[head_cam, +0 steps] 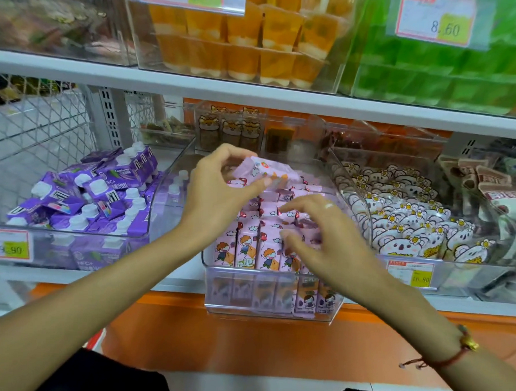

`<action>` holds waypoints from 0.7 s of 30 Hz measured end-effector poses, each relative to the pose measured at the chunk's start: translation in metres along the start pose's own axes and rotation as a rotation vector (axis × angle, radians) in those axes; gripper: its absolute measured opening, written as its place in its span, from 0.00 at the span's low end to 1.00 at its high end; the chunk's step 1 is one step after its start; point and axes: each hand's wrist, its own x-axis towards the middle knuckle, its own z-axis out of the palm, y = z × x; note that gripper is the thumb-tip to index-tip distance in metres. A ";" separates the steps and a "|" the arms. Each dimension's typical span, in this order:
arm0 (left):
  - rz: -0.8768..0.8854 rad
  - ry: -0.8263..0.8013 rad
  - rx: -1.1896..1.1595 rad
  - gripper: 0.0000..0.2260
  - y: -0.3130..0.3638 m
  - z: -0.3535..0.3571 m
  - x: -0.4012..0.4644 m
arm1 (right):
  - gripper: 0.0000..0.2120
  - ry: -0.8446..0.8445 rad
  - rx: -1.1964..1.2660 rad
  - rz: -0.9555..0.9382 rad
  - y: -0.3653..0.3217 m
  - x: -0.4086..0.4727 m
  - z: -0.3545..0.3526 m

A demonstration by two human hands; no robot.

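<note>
The pink packet (269,172) is held above the rear half of the clear bin (264,301), lying roughly flat and clear of the stock below it. The left hand (219,188) pinches it by its near end, thumb beneath and fingers curled over the top. The right hand (322,235) is over the front right of the bin, fingers apart and lightly bent, with the tips on the tops of the standing packets (249,247). It grips nothing (whether it is parting a gap cannot be told).

Step in hand, by judgement: stocking the bin, with one packet in the air and no slot yet made for it. The next move calls for the right hand to open a gap in a row. The left hand must then turn the packet upright and lower it in end-first.

Clearances:
- The bin is open at the top. Its front wall is low, and its side walls rise toward the rear.
- The upper shelf (254,90) overhangs the rear of the bin and limits lift there.
- Left of the bin lie purple cartons (84,201); right of it, koala packets (410,224). Both sit behind walls of their own, so sideways room ends at the bin walls.
</note>
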 end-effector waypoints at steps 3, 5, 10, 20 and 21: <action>0.048 -0.071 0.166 0.15 -0.003 0.007 0.003 | 0.20 -0.203 -0.133 -0.021 0.000 -0.003 0.008; 0.087 -0.132 0.258 0.14 -0.003 0.009 0.005 | 0.21 -0.237 -0.166 -0.017 -0.001 -0.003 0.008; 0.191 -0.319 0.406 0.14 0.008 0.003 0.022 | 0.21 -0.256 -0.176 -0.015 -0.002 -0.003 0.004; 0.127 -0.811 0.807 0.11 0.011 0.043 0.072 | 0.20 -0.275 -0.167 -0.041 0.002 -0.005 0.003; 0.116 -0.816 0.834 0.10 0.003 0.049 0.070 | 0.20 -0.276 -0.170 -0.047 0.002 -0.006 0.003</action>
